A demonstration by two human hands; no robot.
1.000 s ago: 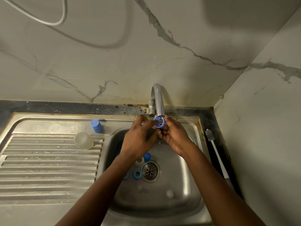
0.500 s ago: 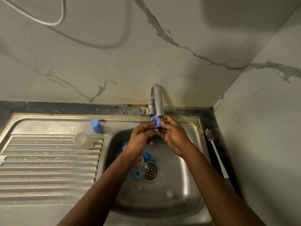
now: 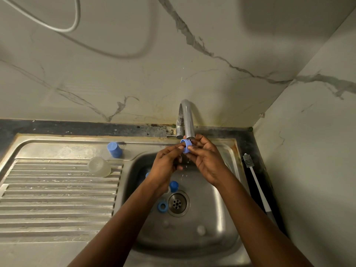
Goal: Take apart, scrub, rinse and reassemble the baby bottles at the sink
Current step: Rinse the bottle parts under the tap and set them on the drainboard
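**A:** Which step is in hand here?

**B:** Rinsing, I'd judge. The small blue plastic screw ring point(image 3: 186, 145) sits right at the mouth of the curved steel tap point(image 3: 187, 120), and drops show falling below it.

**A:** And the grip?

**B:** Both hands share it. The left hand point(image 3: 165, 164) pinches the ring's left edge with its fingertips. The right hand point(image 3: 207, 160) pinches the other side, fingers curled. Each grip is narrow and closed on the ring, which is held up over the steel sink basin point(image 3: 227, 199).

**A:** How much is left?

**B:** Plenty, it seems. A second blue ring point(image 3: 162, 206) lies flat just beside the round drain point(image 3: 178, 203), with a rounded blue cap point(image 3: 173, 185) near it. On the ribbed steel draining board point(image 3: 57, 189) stand a blue cylindrical cap point(image 3: 114, 149) and a cloudy clear domed cover point(image 3: 99, 166). I can't make out a bottle body.

**A:** So the next move?

**B:** Probably turning the ring so water reaches its inner threads, then setting it on the board. It's wet and small, so the pinch must stay firm. The white-handled bottle brush point(image 3: 256, 182) lies on the dark desk point(image 3: 248, 139) right of the sink, untouched.
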